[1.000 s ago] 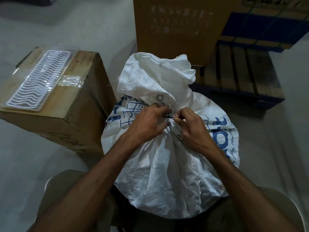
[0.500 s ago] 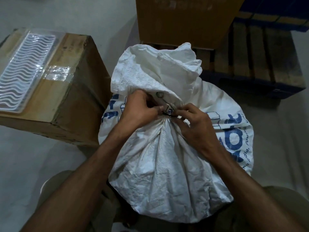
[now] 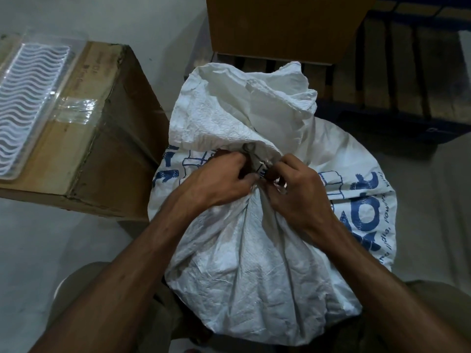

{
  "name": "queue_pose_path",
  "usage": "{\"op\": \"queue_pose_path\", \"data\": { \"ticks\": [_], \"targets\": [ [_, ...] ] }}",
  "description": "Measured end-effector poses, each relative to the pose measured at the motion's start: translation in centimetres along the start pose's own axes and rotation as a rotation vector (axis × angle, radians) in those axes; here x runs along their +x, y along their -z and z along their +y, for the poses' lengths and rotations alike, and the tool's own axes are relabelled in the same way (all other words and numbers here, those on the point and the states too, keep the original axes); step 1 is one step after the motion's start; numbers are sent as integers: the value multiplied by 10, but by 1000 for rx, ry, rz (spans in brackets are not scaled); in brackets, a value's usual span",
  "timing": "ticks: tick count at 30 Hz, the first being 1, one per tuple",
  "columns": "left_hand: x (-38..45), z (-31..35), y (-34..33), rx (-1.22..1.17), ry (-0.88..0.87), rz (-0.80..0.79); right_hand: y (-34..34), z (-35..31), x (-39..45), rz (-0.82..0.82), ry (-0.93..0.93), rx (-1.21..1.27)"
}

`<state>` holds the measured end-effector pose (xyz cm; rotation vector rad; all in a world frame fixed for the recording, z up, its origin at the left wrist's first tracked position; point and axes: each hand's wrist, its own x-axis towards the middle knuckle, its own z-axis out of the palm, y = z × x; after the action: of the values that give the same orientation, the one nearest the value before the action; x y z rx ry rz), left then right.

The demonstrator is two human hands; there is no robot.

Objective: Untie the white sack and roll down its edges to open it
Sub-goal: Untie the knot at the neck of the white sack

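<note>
In the middle of the view, close in front of the person, stands the white sack (image 3: 257, 250), full and rounded, with blue print on its left and right flanks. Its neck is gathered tight and still tied; above the tie the loose mouth (image 3: 244, 108) flares up and away in crumpled folds. Both hands meet at the neck. The left hand (image 3: 219, 179) comes in from the near left with its fingers curled, thumb and fingertips pinching the tie (image 3: 260, 169), a small dark knot mostly hidden between the hands. The right hand (image 3: 303, 194) comes in from the near right, its fingers also curled and pinching at the same knot; which strand each hand has cannot be told. To the left of the sack, just beside it, sits a box (image 3: 84, 149) with a clear plastic tray (image 3: 30, 103) lying on its top. On the far side another box (image 3: 283, 24) stands on a pallet (image 3: 407, 80).
</note>
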<state>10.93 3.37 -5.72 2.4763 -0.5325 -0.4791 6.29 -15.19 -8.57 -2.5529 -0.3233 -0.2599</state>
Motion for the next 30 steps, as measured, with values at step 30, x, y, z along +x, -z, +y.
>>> {"op": "queue_pose_path", "data": {
  "ticks": [30],
  "targets": [
    [-33, -10, 8, -110, 23, 52, 1, -15, -9, -79, -54, -56]
  ]
}}
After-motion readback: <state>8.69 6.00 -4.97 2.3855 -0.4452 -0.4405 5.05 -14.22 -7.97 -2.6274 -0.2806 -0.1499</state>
